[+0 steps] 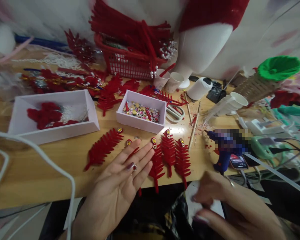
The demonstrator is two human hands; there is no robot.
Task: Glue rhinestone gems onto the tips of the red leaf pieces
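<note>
A small red gem (134, 167) lies on the left hand (120, 185), on the fingers near the middle one, w/ a dark oval bit just beside it. The hand is flat, palm up, fingers spread a little, so nothing grips the gem; it only rests there. The hand hovers over the table (40, 173) edge, partly above one red leaf (157, 165).

The right hand (225, 206) is low at the table edge, blurred. Fingers look curled, thumb toward the fingertips, but I cannot tell if it pinches anything.

Risks, as I judge:
- The gem can roll off if the palm tilts. Below is the lap and dark bags, so a tiny red piece would be hard to find.
- The blue glue gun (225, 153) stands just right of the leaves, nozzle toward them, near the right hand. A quick reach may touch the tip; red drops are already on the wood there.
- The white cable (52, 166) runs over the table at left, close to the left arm. A snag could pull the hand and drop the gem.
- The leaves lie near the edge; a sleeve or wrist could sweep them off.

Farther back is the small bead box (140, 111), scissors (175, 113), and a red basket (127, 63).
</note>
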